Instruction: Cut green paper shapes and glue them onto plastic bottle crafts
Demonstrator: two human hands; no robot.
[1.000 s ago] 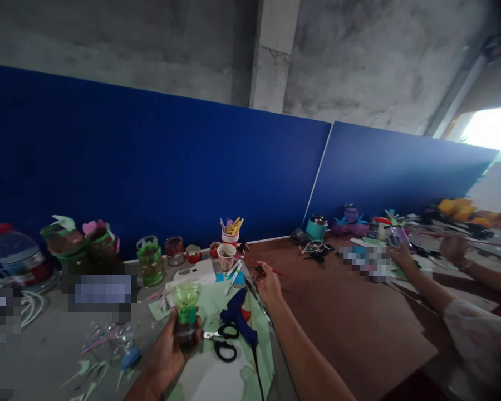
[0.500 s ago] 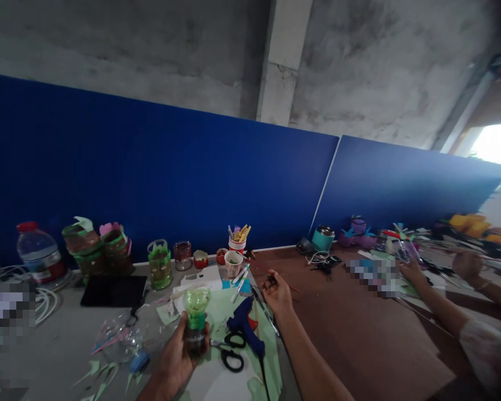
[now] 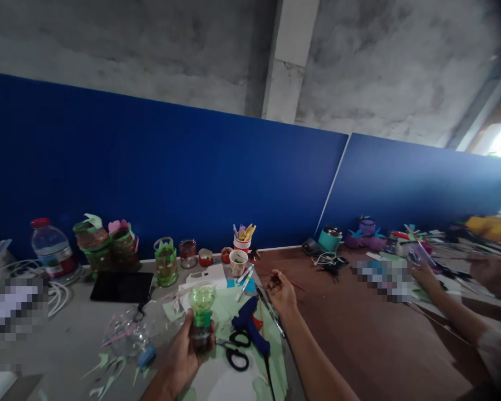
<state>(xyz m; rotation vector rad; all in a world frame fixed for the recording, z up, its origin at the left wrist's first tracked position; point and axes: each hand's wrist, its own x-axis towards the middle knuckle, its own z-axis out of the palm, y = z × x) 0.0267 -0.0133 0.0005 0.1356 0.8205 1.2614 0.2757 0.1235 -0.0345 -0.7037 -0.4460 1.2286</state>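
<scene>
1. Wrapped around the dark lower part of a small green bottle (image 3: 201, 318), the left hand (image 3: 182, 362) held it upright above the grey table (image 3: 67, 334), the bottle's clear green bulb on top.
2. Pinched shut, the right hand (image 3: 282, 292) gripped a thin red stick (image 3: 294, 284) whose tip pointed out to the right over the brown tabletop (image 3: 359, 334).
3. A blue glue gun (image 3: 249, 327) lay on green paper (image 3: 225, 303) between the two hands, with black-handled scissors (image 3: 236, 351) just beside the bottle.
4. Behind them stood a paper cup (image 3: 237, 262), a cup of pens (image 3: 242, 236), decorated jars (image 3: 166, 262) and a water bottle (image 3: 52, 250) along the blue partition (image 3: 171, 178).
5. At the far right, another person's hand (image 3: 423, 274) rested among scattered craft pieces.
</scene>
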